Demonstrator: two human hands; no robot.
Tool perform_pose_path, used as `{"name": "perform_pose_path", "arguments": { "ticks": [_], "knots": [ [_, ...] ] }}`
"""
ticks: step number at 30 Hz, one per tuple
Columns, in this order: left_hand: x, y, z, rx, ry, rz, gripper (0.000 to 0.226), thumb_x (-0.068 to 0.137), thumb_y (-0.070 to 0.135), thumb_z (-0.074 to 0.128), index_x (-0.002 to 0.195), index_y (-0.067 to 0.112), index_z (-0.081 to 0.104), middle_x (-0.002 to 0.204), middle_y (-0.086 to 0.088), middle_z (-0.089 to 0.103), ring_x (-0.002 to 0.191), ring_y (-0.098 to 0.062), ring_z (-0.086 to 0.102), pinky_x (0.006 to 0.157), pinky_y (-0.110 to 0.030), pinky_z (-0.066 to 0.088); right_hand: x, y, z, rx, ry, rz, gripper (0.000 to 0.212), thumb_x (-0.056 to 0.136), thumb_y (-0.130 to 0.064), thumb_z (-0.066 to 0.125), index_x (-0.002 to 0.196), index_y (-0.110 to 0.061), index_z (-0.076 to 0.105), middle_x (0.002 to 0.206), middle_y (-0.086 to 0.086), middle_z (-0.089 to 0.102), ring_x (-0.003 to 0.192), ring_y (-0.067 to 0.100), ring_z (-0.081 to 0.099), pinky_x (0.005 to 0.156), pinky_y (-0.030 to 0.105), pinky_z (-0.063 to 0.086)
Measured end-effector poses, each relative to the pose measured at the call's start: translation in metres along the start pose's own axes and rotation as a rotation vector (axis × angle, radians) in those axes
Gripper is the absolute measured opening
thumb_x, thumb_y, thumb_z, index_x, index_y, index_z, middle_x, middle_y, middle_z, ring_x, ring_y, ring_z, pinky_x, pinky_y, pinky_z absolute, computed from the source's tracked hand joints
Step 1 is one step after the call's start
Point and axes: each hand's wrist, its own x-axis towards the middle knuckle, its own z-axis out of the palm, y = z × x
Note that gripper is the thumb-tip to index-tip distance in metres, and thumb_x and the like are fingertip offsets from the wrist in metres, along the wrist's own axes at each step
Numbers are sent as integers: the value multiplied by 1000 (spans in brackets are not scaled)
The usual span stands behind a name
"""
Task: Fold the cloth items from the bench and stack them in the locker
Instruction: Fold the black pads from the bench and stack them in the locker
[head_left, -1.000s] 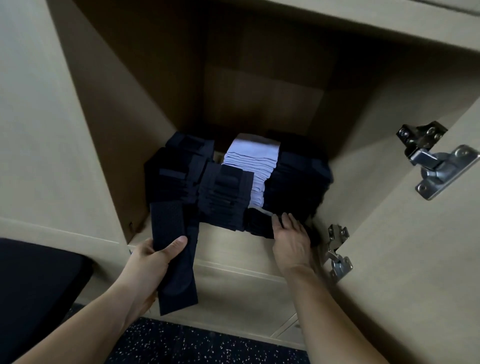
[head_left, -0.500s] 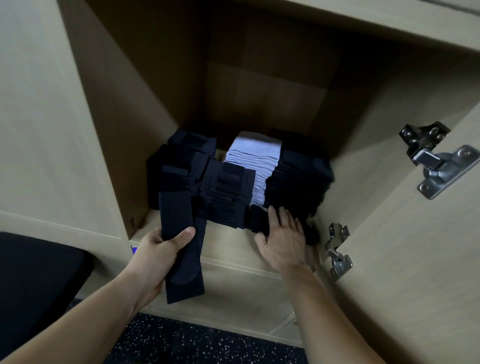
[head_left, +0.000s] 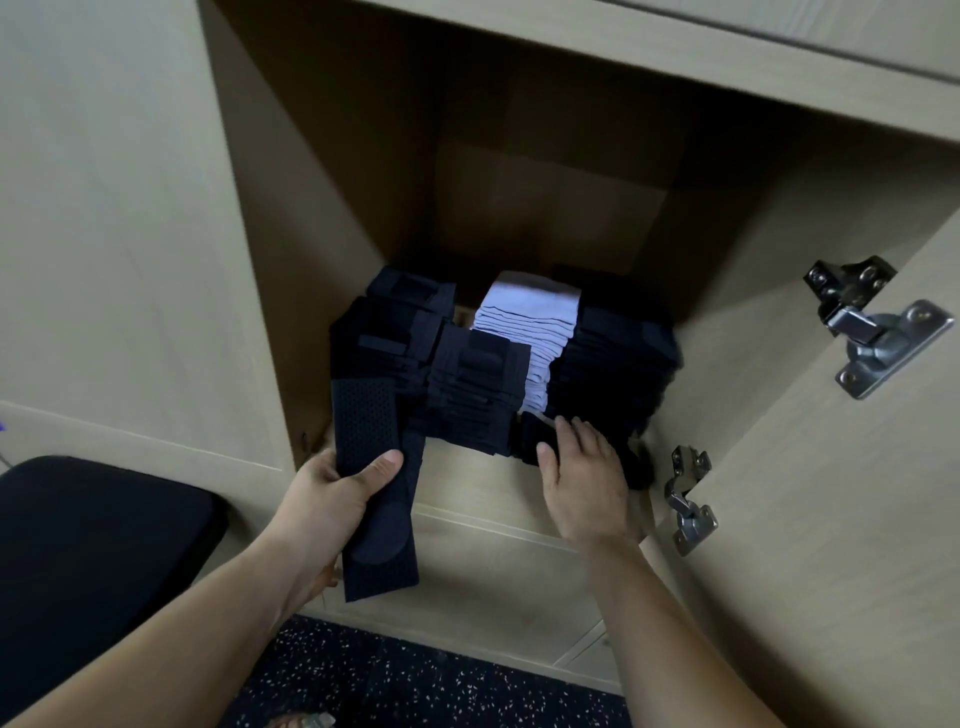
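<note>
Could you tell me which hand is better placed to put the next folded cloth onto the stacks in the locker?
Left: the left hand grips the folded dark cloth just in front of the dark stack, while the right hand rests flat on a low dark piece, carrying nothing.

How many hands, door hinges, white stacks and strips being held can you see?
Hands: 2, left hand, right hand
Hinges: 2, upper hinge, lower hinge
White stacks: 1, white stack
Held strips: 1, strip
Total: 6

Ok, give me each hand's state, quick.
Left hand: holding a folded dark cloth.
Right hand: open, pressing the dark stack.
</note>
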Motion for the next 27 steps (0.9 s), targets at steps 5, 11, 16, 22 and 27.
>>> {"name": "perform_pose_path", "arguments": {
  "ticks": [5, 11, 16, 22, 27],
  "knots": [
    [-29, 14, -4, 11, -17, 40, 19, 90, 19, 68, 108, 13, 66, 87, -6, 76, 77, -26, 70, 65, -33, 53, -35, -55, -48, 638, 57, 247, 30, 95, -32, 55, 118, -16, 66, 114, 2, 68, 109, 19, 60, 91, 30, 45],
    [-84, 20, -7, 18, -30, 97, 22, 90, 13, 67, 110, 7, 65, 90, -8, 76, 76, -23, 73, 62, -30, 56, -94, -128, -105, 1475, -410, 591, 32, 90, -39, 62, 99, -10, 70, 94, 9, 75, 90, 18, 71, 82, 31, 56],
    [-120, 17, -15, 19, -46, 84, 25, 92, 15, 65, 116, 9, 61, 96, -11, 76, 82, -25, 73, 61, -29, 56, -131, -162, -136, 1666, -523, 629, 15, 94, -12, 58, 96, -4, 70, 96, 16, 74, 82, 23, 71, 73, 30, 57],
    [-140, 20, -18, 27, 52, 50, 19, 100, 25, 54, 111, 12, 63, 96, -12, 76, 88, -32, 73, 78, -49, 60, -149, -165, -151, 1643, -438, 644, 18, 95, -4, 54, 89, -8, 71, 84, 8, 76, 71, 15, 72, 61, 26, 57],
    [-142, 28, -14, 6, 172, 29, 18, 99, 26, 57, 105, 11, 65, 92, -13, 75, 87, -33, 71, 80, -53, 59, -151, -152, -155, 1621, -398, 599, 17, 96, -4, 51, 93, -7, 68, 92, 12, 75, 83, 24, 70, 81, 39, 55]
  ]
}}
